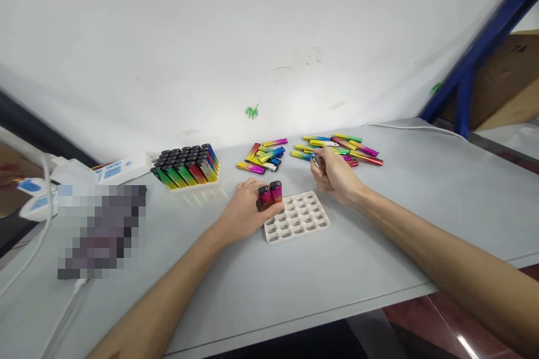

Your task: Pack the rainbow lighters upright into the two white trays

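Observation:
My left hand [248,205] is closed around the lower part of two upright lighters [270,195], purple-red with black tops. They stand at the far left corner of a white tray [297,230] with rows of oval holes; whether their bases sit in holes is hidden by my fingers. Beyond the tray's right side, my right hand [334,176] pinches a lighter [316,160], of which only a dark, shiny end shows. It is beside a loose pile of multicoloured lighters [366,158]. A smaller pile of lighters [269,155] lies behind my left hand.
At the left, a filled rack of upright lighters [185,168] stands near the wall. A white power strip [120,170], cables and a blurred dark object [103,230] lie farther left. A blue metal frame [465,90] rises at the right, with a cardboard box [505,78] behind it.

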Demonstrator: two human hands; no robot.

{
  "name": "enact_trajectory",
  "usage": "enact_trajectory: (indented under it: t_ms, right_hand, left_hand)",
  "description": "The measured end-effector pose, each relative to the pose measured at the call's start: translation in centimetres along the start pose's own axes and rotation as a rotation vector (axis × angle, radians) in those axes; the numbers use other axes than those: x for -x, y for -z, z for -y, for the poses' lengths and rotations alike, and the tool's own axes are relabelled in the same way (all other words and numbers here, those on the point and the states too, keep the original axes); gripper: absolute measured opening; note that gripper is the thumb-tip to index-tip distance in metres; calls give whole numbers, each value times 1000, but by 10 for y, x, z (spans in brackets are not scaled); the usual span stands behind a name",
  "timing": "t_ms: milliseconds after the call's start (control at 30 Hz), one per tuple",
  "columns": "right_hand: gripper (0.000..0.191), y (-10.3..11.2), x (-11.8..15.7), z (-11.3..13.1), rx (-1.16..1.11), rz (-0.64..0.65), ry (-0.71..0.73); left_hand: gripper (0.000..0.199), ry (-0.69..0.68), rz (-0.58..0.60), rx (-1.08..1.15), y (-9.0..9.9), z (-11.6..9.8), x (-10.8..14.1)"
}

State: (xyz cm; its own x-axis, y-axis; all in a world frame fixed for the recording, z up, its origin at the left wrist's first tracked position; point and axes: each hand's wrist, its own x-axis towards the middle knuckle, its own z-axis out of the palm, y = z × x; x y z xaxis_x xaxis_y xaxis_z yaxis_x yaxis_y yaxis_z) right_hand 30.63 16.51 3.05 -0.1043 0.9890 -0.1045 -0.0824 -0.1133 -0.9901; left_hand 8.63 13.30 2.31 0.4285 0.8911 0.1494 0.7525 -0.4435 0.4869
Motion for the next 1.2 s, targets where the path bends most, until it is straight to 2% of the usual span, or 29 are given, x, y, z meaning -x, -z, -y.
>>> enact_trajectory:
  t_ms: [133,333,533,767,900,967,1067,1200]
  right_hand:
    - [50,2,0,-1,11,-18,16]
    - [58,7,-1,-3,34,21,25]
    - [50,3,0,-3,16,7,14]
    - [51,3,-1,-6,9,-12,25]
    - [43,4,-3,-7,33,3,114]
    - [36,5,-1,-5,119,27,193]
    - [26,4,4,-2,288,142,285]
    - [27,2,9,-4,280,276,294]
  left_hand:
    - [29,9,-12,2,0,0,0]
    - [28,-1,-2,1,1,-2,0]
    - [26,4,-6,9,0,-2,0]
    - [26,-3,7,12,0,-3,0]
    - [27,-1,4,3,0,-3,0]
    - [26,-2,5,1,0,-3,0]
    - [25,-16,10,9,0,-3,0]
    - [25,-15,-4,11,-1,-2,0]
